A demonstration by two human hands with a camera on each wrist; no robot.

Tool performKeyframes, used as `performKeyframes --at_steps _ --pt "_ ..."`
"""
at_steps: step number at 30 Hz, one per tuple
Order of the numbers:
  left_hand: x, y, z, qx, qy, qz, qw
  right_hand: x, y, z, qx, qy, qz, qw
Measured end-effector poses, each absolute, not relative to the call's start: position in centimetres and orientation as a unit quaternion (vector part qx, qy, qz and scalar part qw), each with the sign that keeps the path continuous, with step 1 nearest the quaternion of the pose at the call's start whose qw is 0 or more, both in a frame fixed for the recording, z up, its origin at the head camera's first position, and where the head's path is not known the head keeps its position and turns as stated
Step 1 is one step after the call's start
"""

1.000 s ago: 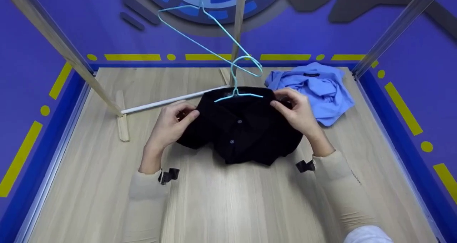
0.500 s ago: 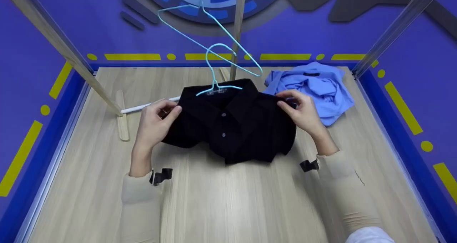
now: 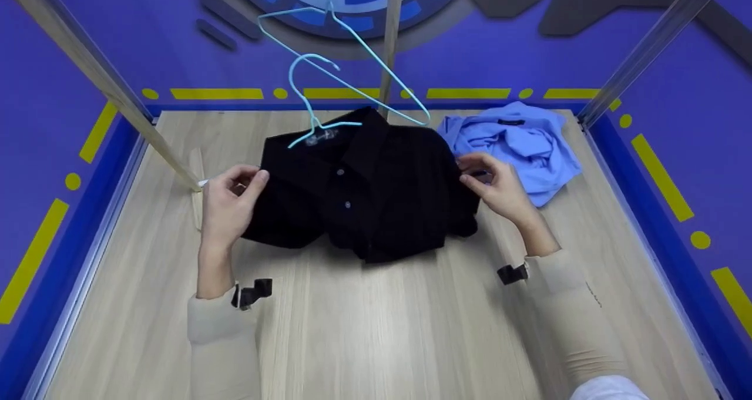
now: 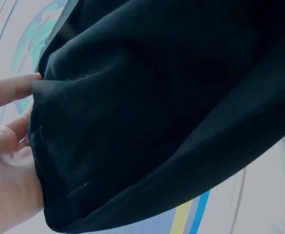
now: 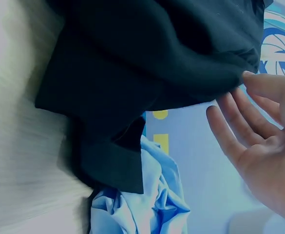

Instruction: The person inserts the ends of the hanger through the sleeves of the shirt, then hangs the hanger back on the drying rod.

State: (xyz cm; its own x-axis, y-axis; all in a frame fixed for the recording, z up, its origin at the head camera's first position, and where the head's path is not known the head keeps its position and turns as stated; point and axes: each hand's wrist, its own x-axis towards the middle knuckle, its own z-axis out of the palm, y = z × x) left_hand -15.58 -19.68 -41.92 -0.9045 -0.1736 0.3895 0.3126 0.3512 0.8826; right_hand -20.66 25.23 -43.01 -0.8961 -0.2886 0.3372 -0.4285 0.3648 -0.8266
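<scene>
A black button-up shirt (image 3: 405, 188) is spread between my two hands above the wooden tabletop. A light-blue wire hanger (image 3: 312, 112) sits in its collar, the hook standing up and the ends of its arms hidden inside the cloth. My left hand (image 3: 229, 203) pinches the shirt at one shoulder, thumb in front; in the left wrist view the black cloth (image 4: 132, 112) fills most of the frame. On the other side my right hand (image 3: 499, 188) pinches the sleeve edge between thumb and fingers, also seen as the hand (image 5: 264, 117) in the right wrist view.
A blue shirt (image 3: 523, 147) lies crumpled at the back right, close behind my right hand. At the back hangs another light-blue hanger (image 3: 364, 41). Wooden posts (image 3: 106, 83) of a rack stand at left and back, with blue walls (image 3: 675, 106) around the table.
The black shirt and its hanger have shifted left and back, the hook swinging left. My left hand moved left with the shoulder, while my right slid slightly right and outward along the shirt.
</scene>
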Motion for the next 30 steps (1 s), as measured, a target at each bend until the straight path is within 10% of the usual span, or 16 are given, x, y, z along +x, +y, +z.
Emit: performKeyframes --at_steps 30 --pt "-13.7 -21.8 -39.0 0.149 -0.769 -0.555 0.279 -20.5 25.9 -44.1 0.215 -0.851 0.478 -0.001"
